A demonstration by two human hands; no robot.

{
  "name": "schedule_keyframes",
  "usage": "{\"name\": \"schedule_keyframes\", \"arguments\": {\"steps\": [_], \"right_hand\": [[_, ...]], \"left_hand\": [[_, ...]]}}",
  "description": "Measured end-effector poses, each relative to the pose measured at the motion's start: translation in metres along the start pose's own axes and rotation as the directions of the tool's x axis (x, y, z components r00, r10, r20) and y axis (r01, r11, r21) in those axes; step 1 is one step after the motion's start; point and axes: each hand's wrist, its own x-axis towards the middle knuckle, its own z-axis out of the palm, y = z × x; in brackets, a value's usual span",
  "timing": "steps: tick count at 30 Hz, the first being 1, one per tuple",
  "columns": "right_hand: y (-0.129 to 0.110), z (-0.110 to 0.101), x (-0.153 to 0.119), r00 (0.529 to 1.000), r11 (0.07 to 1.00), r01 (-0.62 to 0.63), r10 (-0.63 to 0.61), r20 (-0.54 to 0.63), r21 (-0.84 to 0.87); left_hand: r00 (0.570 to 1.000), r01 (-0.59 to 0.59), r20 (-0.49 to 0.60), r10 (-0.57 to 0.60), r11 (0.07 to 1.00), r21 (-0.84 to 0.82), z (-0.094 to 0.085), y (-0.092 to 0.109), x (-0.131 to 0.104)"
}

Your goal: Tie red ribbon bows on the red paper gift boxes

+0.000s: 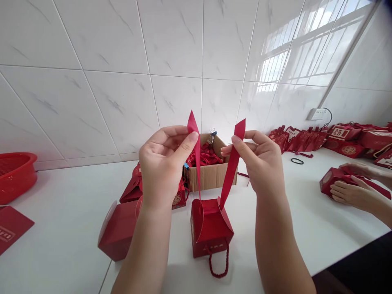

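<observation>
A small red gift box [212, 228] stands on the white table, its top flaps folded together and a twisted red rope handle [227, 267] hanging down its near side. Two tails of a red ribbon [232, 173] rise from the top of the box. My left hand [167, 163] pinches the left tail near its pointed end, between thumb and fingers. The right tail is pinched the same way by my right hand [257, 157]. Both hands are raised above the box, apart from each other.
Behind the box sits a cardboard carton [206, 178] full of red ribbons. More red boxes [118, 232] lie at left, near a red basin [15, 175]. At right, another person's hands [355, 190] hold a red box [332, 181]. Red packages [349, 143] line the tiled wall.
</observation>
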Motion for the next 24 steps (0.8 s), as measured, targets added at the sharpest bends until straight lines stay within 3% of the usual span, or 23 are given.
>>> {"name": "schedule_keyframes", "arguments": {"steps": [9,14,24], "right_hand": [[0.0074,0.0,0.0025,0.997,0.984,0.014,-0.026,0.068,0.178],[0.0091,-0.0001,0.0045,0.999,0.964,0.036,-0.044,0.027,0.265],[0.0045,0.0024,0.0014,0.993,0.977,0.115,-0.113,-0.016,0.181]], "left_hand": [[0.986,0.122,0.132,-0.106,0.985,-0.121,-0.0029,0.0049,0.0022],[0.983,0.13,0.143,-0.112,0.984,-0.12,-0.0024,0.0065,0.0022],[0.982,0.149,0.136,-0.134,0.983,-0.105,-0.0038,0.0066,0.0011]]}}
